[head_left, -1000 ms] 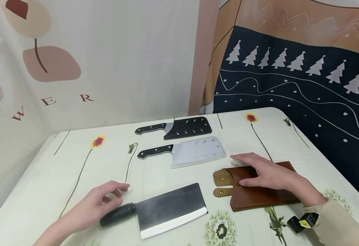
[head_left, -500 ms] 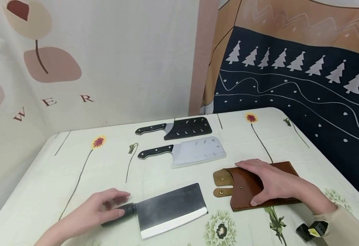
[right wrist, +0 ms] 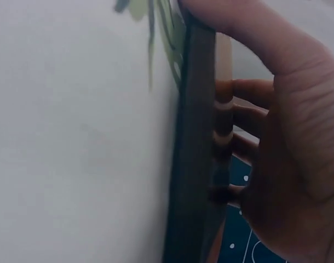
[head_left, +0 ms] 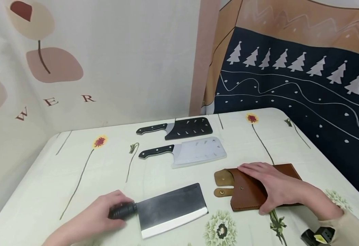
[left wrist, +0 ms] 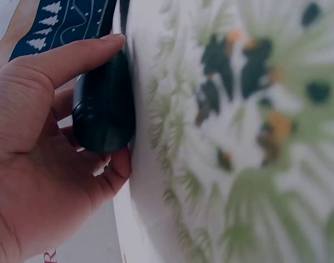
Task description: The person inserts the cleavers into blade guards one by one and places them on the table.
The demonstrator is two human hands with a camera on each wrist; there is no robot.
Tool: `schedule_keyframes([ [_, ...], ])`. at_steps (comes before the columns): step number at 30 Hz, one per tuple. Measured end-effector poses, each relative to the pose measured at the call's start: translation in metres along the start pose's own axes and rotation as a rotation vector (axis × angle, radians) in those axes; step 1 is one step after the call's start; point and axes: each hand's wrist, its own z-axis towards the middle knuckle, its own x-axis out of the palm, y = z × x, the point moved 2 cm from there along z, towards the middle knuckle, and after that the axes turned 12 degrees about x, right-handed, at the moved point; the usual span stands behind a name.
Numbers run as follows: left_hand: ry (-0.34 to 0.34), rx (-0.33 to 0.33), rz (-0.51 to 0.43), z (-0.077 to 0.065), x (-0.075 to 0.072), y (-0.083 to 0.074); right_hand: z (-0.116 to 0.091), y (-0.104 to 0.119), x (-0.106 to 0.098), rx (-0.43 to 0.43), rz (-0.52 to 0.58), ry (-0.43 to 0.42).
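Note:
A cleaver (head_left: 170,206) with a dark blade and a bright edge lies at the front of the table. My left hand (head_left: 98,215) is around its black handle (left wrist: 104,109), thumb on the near side and fingers on the far side in the left wrist view. To the right lies a brown leather sheath (head_left: 248,194), its two tan flaps pointing left. My right hand (head_left: 281,186) spans the sheath from above, the thumb at its near edge and the fingers at its far edge. In the right wrist view the sheath's dark edge (right wrist: 191,142) shows between thumb and fingers.
Farther back lie two more cleavers, one in a translucent white blade cover (head_left: 201,152) and one in a black cover (head_left: 191,128). The floral tablecloth (head_left: 164,177) reaches to printed curtains behind. A small black device (head_left: 319,235) sits by the right cuff.
My left hand has come down and closed around the cleaver's handle. My right hand has shifted right and toward me, its thumb moving from the sheath's face to the near edge.

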Motion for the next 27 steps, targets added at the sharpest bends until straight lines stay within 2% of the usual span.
schedule_keyframes([
  [6, -0.003, 0.075, 0.158, 0.006, 0.007, -0.004, 0.000, 0.001, 0.000, 0.021, -0.046, -0.031],
  [8, -0.009, 0.092, 0.183, 0.006, 0.008, -0.004, 0.001, 0.002, -0.001, 0.024, -0.057, -0.029],
  [16, -0.016, 0.132, 0.172, 0.007, 0.005, -0.004, 0.007, 0.010, -0.005, -0.007, -0.075, -0.058],
  [27, -0.052, 0.116, 0.117, 0.020, -0.002, -0.012, 0.016, 0.028, -0.007, -0.100, -0.049, -0.075],
])
